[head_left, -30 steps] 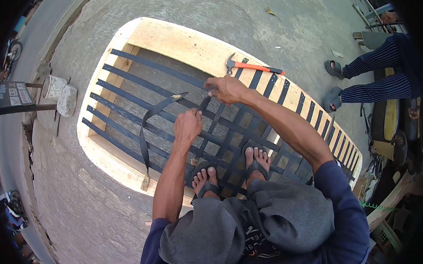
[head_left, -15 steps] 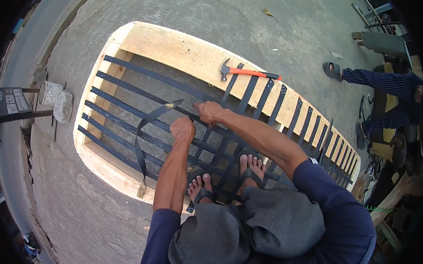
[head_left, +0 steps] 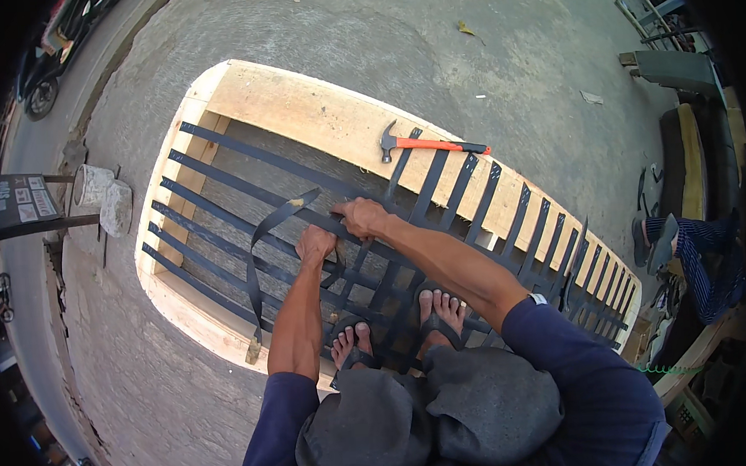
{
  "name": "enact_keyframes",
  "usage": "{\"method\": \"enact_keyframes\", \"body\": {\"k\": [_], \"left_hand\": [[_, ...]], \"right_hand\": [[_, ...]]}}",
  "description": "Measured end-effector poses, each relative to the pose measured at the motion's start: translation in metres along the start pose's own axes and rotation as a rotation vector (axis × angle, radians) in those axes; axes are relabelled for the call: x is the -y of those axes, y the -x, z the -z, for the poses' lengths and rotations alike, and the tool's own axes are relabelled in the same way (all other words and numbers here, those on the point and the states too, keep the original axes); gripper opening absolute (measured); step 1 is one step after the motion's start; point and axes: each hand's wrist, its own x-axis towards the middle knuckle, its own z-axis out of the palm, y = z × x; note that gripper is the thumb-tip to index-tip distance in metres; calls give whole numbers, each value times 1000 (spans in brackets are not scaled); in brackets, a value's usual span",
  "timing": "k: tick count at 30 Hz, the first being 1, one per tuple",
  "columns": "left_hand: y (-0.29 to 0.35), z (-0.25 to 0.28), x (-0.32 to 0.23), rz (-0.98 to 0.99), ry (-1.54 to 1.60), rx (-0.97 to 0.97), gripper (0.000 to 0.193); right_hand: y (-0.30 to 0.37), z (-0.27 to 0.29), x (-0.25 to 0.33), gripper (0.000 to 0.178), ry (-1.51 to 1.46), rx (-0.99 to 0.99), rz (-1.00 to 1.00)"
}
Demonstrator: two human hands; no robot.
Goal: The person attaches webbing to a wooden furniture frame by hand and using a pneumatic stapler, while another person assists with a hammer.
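A pale wooden frame (head_left: 275, 91) with rounded ends lies under me, crossed by several black webbing straps (head_left: 253, 148) running lengthwise and crosswise. My left hand (head_left: 315, 245) is closed on a black strap in the middle of the lattice. Right beside it, my right hand (head_left: 366, 218) is closed too, pinching strap at the weave; the exact grip is partly hidden by the fingers. A loose strap (head_left: 254, 263) arches up left of my hands, its lower end at the frame's near edge. My sandalled feet stand on the webbing.
A claw hammer (head_left: 436, 144) with an orange and black handle rests on the frame's far rail. A person's striped trouser leg (head_left: 707, 264) shows at the right, near dark padded pieces. A whitish block (head_left: 115, 207) stands on the concrete at left; a motorbike (head_left: 45, 68) is on the road.
My left hand has moved up, closer to my right, and a strap loop now shows beneath it. The person at right has shifted nearer the rim. A motorbike has appeared at upper left.
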Motion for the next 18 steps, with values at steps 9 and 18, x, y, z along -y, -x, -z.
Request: {"method": "enact_keyframes", "body": {"k": [9, 18], "left_hand": [[63, 26, 3, -209, 36, -189, 25], [38, 19, -96, -652, 215, -610, 33]], "right_hand": [[30, -6, -10, 23, -163, -764, 320], [-5, 75, -25, 26, -592, -883, -72]]}}
